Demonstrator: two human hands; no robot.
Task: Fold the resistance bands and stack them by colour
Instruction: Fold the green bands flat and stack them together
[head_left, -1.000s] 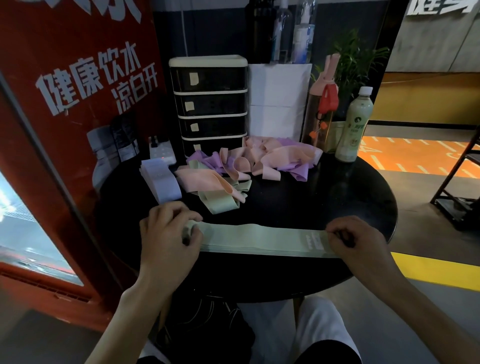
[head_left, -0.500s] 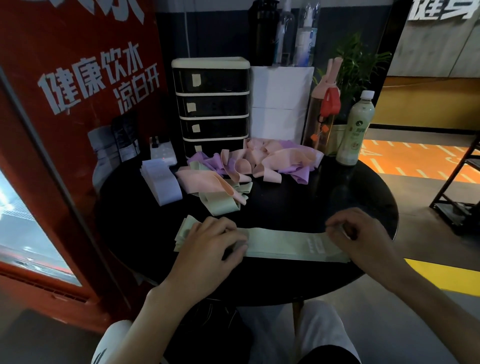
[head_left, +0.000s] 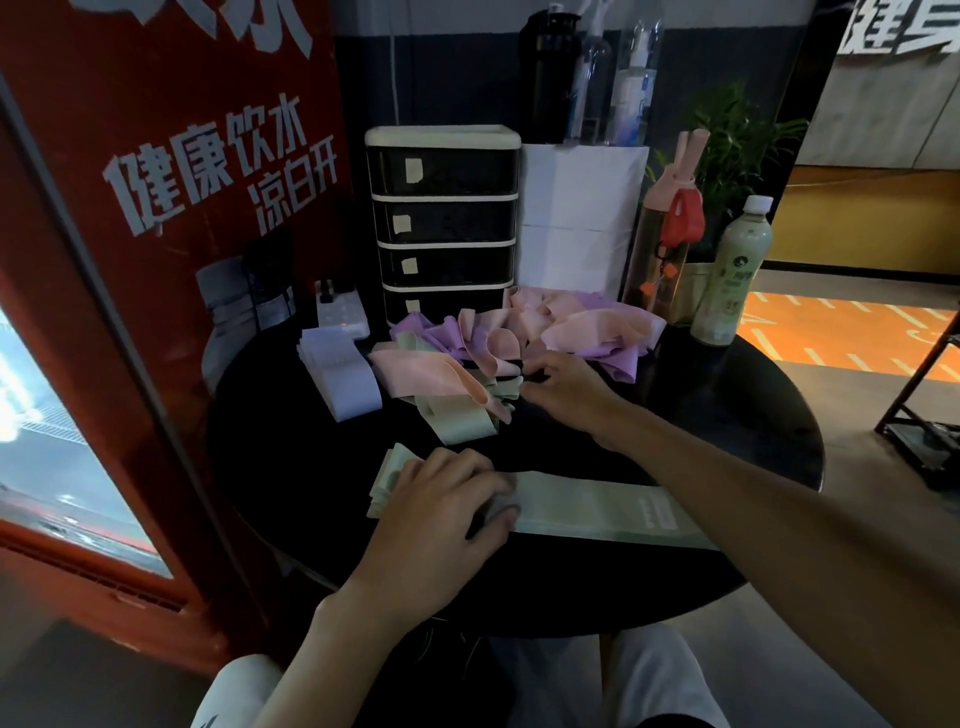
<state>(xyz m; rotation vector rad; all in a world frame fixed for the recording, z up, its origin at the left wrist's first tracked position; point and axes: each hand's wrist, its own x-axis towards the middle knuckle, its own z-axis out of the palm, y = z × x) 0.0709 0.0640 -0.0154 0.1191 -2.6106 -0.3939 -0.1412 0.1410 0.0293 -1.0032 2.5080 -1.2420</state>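
A flat stack of pale green bands (head_left: 587, 509) lies along the near edge of the round black table (head_left: 727, 415). My left hand (head_left: 441, 509) presses flat on the left part of that stack. My right hand (head_left: 566, 387) has reached across to the loose pile of pink, purple and green bands (head_left: 519, 338) at mid-table, its fingertips at a green band's edge (head_left: 506, 387); whether they pinch it is unclear. A folded pink band (head_left: 421, 371) lies over a folded green one (head_left: 460, 421). A stack of folded lilac-white bands (head_left: 340, 371) sits to the left.
A black drawer unit (head_left: 444, 218) and a white box (head_left: 582, 218) stand at the table's back. A pink-capped bottle (head_left: 665, 244) and a pale green bottle (head_left: 732, 275) stand back right. A white power strip (head_left: 340, 312) lies back left, beside a red cabinet (head_left: 156, 260).
My right hand let go of the green stack's right end and moved forward-left to the loose pile. My left hand stayed pressing on the stack.
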